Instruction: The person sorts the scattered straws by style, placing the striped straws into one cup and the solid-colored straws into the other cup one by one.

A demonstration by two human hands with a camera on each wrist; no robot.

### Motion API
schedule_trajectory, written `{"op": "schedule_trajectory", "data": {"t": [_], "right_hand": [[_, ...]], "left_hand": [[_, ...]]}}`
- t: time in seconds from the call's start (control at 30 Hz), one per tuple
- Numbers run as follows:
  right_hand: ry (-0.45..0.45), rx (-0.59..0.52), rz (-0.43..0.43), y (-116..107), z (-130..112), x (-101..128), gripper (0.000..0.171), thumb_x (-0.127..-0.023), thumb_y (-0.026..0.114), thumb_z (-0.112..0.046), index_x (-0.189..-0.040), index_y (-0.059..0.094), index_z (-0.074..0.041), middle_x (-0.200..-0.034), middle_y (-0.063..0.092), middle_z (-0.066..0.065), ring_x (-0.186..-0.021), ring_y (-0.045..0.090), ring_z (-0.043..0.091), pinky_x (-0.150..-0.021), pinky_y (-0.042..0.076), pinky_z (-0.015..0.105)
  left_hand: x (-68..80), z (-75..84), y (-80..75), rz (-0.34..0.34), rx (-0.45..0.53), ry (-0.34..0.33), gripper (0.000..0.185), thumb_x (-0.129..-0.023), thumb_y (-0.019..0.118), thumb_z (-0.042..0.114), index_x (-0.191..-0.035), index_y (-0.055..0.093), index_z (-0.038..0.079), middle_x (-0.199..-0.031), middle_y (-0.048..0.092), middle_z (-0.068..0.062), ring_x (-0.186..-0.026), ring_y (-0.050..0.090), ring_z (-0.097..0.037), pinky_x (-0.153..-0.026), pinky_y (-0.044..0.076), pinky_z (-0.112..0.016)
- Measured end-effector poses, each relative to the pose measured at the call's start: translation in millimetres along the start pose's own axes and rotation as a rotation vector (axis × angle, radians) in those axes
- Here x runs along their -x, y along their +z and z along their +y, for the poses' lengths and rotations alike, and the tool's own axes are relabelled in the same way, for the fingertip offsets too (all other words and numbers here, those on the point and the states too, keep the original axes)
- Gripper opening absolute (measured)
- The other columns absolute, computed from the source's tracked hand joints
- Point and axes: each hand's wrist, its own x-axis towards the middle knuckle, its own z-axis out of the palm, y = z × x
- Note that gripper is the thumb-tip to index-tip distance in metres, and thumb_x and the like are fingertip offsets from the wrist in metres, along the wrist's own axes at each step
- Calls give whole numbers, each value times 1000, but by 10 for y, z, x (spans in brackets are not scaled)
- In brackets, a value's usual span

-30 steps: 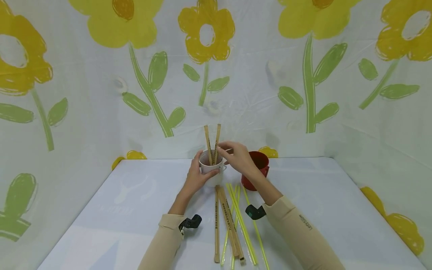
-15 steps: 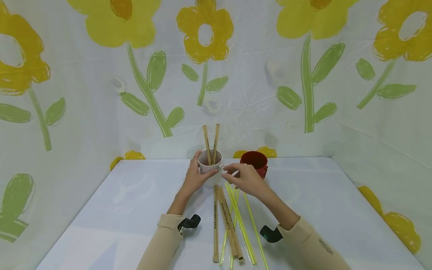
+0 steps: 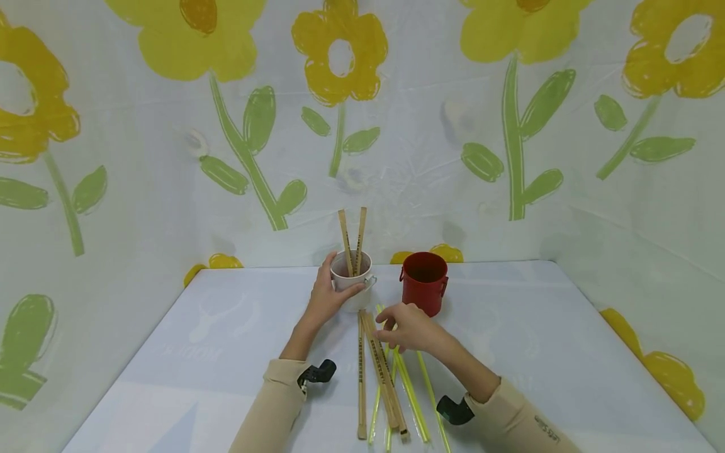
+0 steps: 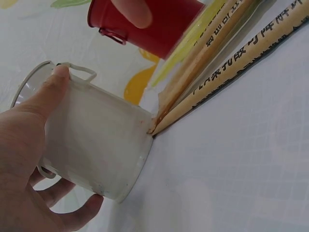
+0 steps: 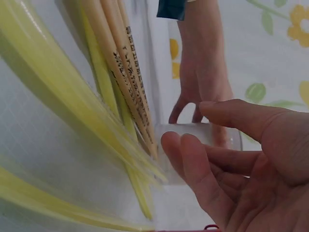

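From the head camera, my left hand (image 3: 327, 297) grips the white cup (image 3: 352, 281), fingers curled round its far side and thumb along the near wall. Two wooden sticks (image 3: 352, 242) stand upright in that cup, rising above my fingertips. My right hand (image 3: 412, 327) hovers low, fingers loosely bent and holding nothing, fingertips just over the wooden sticks on the table (image 3: 378, 368) and the yellow straws (image 3: 410, 393) that lie beside and partly under them. The red cup (image 3: 424, 282) stands just beyond the right hand's knuckles, apart from it.

In the left wrist view, my left thumb (image 4: 52, 92) presses the white cup's (image 4: 104, 145) rim beside its small wire handle, the other fingers wrapping below. The lying sticks (image 4: 227, 63) touch the cup's base on the side away from my palm; the red cup (image 4: 149, 24) sits beyond them.

In the right wrist view, my right hand's (image 5: 241, 164) fingers are narrowly spread and slightly curled, gripping nothing. The sticks (image 5: 128, 77) and straws (image 5: 53, 96) lie just ahead of the fingertips, whether touching I cannot tell.
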Motion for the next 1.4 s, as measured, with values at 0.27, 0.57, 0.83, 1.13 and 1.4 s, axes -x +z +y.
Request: {"op": "schedule_trajectory", "data": {"t": [0.27,0.57,0.83,1.13,1.4], "right_hand": [[50,7,-59,117,28,20,43,-87,74,-25,-121,67,0,-76,70,3,-57,67,15,-55,56,25],[52,44,-61,238,63,-7,38,-86,74,-18,-117,67,2,-65,67,0,-51,64,13,-54,52,24],[14,64,-22,239,46,20,37,-86,73,-13,-118,65,6,-60,66,2,-48,64,15,-52,50,23],[61,117,8,275,12,20,35,-84,76,-15,-113,68,2,-55,64,2,-46,63,13,-51,50,22],[105,138,15,326,-6,0,31,-81,81,-20,-104,72,-2,-52,62,1,-43,62,12,-49,50,21]], "left_hand": [[10,-6,13,-5,0,-5,95,-79,82,38,-153,24,26,-145,41,-10,-131,46,-30,-104,42,-54],[51,-8,-24,5,3,-59,100,-78,82,40,-155,21,23,-149,38,-11,-135,43,-32,-107,40,-55],[13,-11,-11,-4,4,-30,100,-79,81,39,-156,20,20,-149,37,-12,-136,42,-33,-108,39,-56],[14,7,1,-13,-5,-28,102,-80,81,41,-156,18,16,-151,36,-14,-138,41,-34,-110,37,-58],[11,4,3,-12,-15,-37,101,-80,81,40,-156,18,17,-150,37,-13,-137,42,-34,-109,38,-58]]}}
